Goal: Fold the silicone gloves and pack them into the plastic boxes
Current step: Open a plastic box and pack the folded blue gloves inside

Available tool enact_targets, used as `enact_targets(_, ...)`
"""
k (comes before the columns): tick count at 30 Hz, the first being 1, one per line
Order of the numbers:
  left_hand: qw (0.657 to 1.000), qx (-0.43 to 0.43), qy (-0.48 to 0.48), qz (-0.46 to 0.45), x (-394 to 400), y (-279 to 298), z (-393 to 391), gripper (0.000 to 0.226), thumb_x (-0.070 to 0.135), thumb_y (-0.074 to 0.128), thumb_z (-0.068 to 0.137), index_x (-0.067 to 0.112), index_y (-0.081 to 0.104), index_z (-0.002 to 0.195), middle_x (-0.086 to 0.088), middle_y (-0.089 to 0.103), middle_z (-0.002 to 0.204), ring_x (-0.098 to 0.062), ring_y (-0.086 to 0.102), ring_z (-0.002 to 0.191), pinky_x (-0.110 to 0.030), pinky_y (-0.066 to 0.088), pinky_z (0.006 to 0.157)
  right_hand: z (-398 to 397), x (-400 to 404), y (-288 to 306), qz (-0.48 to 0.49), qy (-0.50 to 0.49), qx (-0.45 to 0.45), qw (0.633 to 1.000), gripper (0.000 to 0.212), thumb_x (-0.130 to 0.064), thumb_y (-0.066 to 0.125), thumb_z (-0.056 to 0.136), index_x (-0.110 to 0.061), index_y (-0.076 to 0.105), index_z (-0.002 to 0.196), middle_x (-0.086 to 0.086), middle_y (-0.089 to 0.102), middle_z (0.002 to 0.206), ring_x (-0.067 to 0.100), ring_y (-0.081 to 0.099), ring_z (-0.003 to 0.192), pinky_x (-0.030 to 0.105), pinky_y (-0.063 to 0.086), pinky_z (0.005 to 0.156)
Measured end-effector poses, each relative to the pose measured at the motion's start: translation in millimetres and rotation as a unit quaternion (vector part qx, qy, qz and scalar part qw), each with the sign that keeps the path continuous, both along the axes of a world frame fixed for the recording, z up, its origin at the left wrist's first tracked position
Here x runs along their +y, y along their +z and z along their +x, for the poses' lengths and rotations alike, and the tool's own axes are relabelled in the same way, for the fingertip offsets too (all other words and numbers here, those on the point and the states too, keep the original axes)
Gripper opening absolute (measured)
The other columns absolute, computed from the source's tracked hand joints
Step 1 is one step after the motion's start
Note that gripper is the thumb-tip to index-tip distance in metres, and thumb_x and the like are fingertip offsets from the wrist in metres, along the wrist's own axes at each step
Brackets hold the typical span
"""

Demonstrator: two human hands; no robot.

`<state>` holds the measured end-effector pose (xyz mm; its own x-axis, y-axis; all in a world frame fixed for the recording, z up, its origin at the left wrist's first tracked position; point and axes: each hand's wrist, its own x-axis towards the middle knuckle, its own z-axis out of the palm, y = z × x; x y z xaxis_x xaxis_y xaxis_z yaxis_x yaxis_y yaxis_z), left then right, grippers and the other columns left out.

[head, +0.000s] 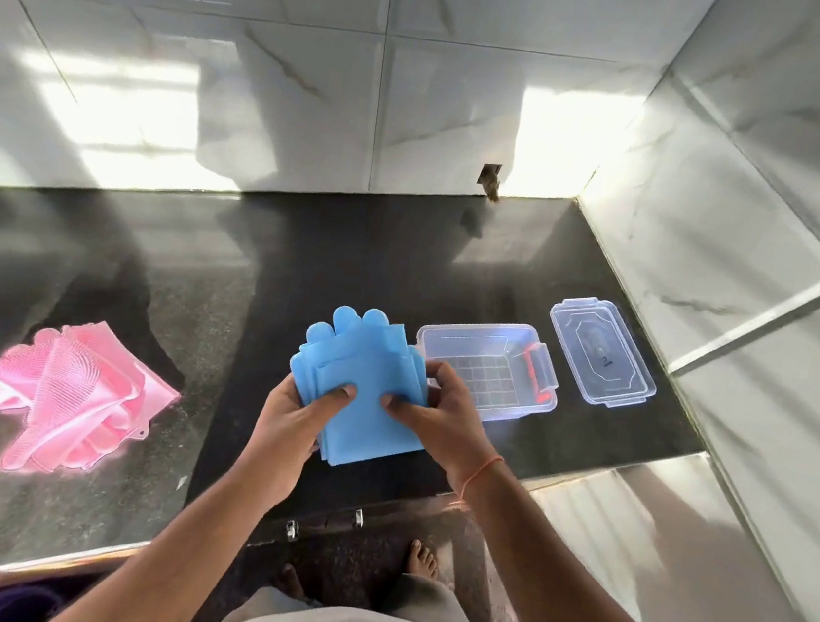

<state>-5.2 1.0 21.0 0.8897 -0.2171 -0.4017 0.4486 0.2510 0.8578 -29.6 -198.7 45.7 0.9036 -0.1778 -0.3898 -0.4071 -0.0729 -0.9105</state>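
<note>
Head view: both hands — left hand [300, 413], right hand [442, 410] — clamp the folded blue gloves [363, 382] above the counter's front edge; the open plastic box [490, 333] sits just right — nearer the right hand.

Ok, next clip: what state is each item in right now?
blue gloves: stacked, partly folded, held above the counter
left hand: gripping the blue gloves
right hand: gripping the blue gloves
plastic box: open, empty
lid: off, flat beside the box
pink gloves: loose heap, unfolded
</note>
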Motion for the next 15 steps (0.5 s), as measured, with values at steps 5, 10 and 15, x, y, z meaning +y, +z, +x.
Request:
enact_targets(5, 0.996, 0.041, -0.003, -0.083, -53, 26, 9, 0.049, 0.024, 0.087, 0.090, 0.010, 0.071, 0.134, -0.014, 0.080, 0.128, -0.034, 0.079, 0.116, -0.051, 0.068, 0.092, 28, -73, 44, -0.072, 0.037, -0.038, 0.996, 0.035, -0.008, 0.087, 0.087, -0.026, 0.067, 0.109, 0.010, 0.081, 0.102, 0.013, 0.071, 0.082, 0.037, 0.060, 0.079)
enact_targets(10, 0.992, 0.100, -0.017, -0.071, -109, 41, 7, 0.028, 0.013, 0.081, 0.099, 0.011, 0.072, 0.125, -0.011, 0.083, 0.121, -0.027, 0.083, 0.109, -0.038, 0.069, 0.082, 61, -139, 72, -0.217, 0.127, -0.026, 0.968, 0.036, -0.003, 0.081, 0.085, -0.032, 0.071, 0.103, -0.010, 0.077, 0.095, 0.006, 0.069, 0.080, 0.025, 0.055, 0.072)
enact_targets(15, 0.982, 0.175, 0.008, -0.072, -152, 39, 1, 0.030, 0.012, 0.080, 0.100, 0.016, 0.071, 0.129, -0.002, 0.086, 0.115, -0.020, 0.083, 0.108, -0.039, 0.066, 0.097, 92, -171, 70, -0.374, 0.249, -0.016, 0.893, 0.032, -0.016, 0.073, 0.087, -0.036, 0.073, 0.111, -0.008, 0.075, 0.101, 0.018, 0.068, 0.089, 0.026, 0.048, 0.072)
